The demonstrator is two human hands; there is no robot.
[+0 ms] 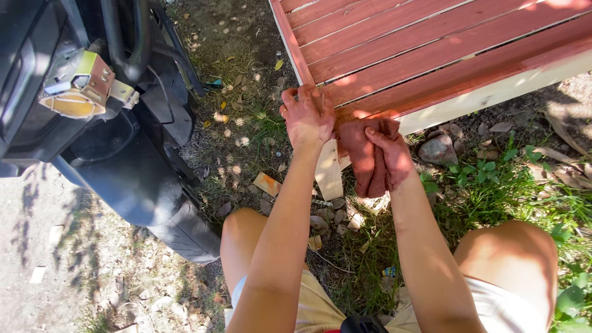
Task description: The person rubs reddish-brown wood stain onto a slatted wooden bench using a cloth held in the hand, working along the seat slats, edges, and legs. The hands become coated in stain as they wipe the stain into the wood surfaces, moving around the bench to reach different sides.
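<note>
While the head camera looks straight down past two bare knees, the right hand (390, 157) is closed around a bunched, red-stained cloth (365, 154), fingers wrapped over its outer side and thumb on top, so the cloth hangs in a loose wad from just under the corner of a slatted wooden platform (431, 46) painted reddish brown. The left hand (306, 116) sits beside it, touching the cloth's upper left edge at the platform's corner; its fingers are curled inward, though whether they pinch the cloth or only rest against it and the wood I cannot tell. Both hands are smeared with the same red-brown stain. The cloth looks soft, limp and light, probably damp with stain and therefore a little slick and messy; it should fold and crush freely, and a full-fist hold around its middle, as the right hand has now, seems the surest place to take it. An unpainted pale leg (328, 172) of the platform drops to the ground directly behind the hands, and the pale side board (493, 89) runs off to the right. Around them lie a grey stone (438, 148) just right of the cloth, scattered wood chips and dry leaves on the grass (493, 185), and a small orange-marked wood scrap (267, 184). Well to the left stands a black motor scooter (123, 160), its rear tyre near the left knee, crowding that side.
</note>
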